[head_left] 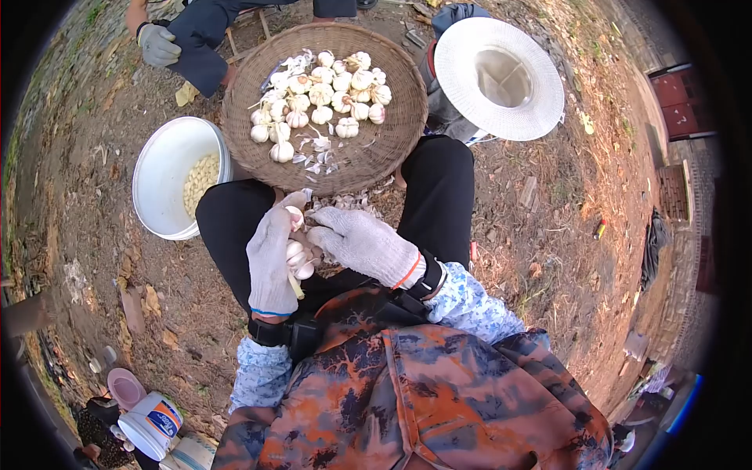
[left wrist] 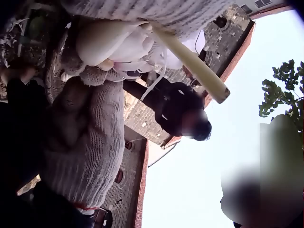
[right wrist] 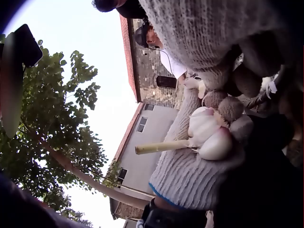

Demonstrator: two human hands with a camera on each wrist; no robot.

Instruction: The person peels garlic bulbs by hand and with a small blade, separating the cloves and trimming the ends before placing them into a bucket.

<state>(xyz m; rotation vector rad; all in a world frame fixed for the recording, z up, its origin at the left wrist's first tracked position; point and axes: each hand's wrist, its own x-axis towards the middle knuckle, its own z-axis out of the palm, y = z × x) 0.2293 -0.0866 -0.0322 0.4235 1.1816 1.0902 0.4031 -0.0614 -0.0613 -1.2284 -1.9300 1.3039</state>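
My gloved left hand (head_left: 270, 254) holds a partly opened garlic bulb (right wrist: 204, 126) against its palm, and a stiff pale stem (left wrist: 194, 64) juts out of it. Loose papery skin hangs from the cloves in the left wrist view. Near the left fingertips, a garlic clove (head_left: 295, 218) shows apart from the rest of the bulb. My gloved right hand (head_left: 364, 241) meets it from the other side, fingers curled and tips pinching at the clove. The right hand's palm side is dark in the right wrist view. Both hands are over my lap.
Ahead stands a wicker basket (head_left: 360, 168) with many garlic bulbs (head_left: 321, 94) and scraps of skin. A white bucket (head_left: 160, 180) at the left contains peeled cloves (head_left: 201, 178). A pale brimmed hat (head_left: 540, 86) is at the right. Another person's gloved hand (head_left: 159, 45) is across the basket.
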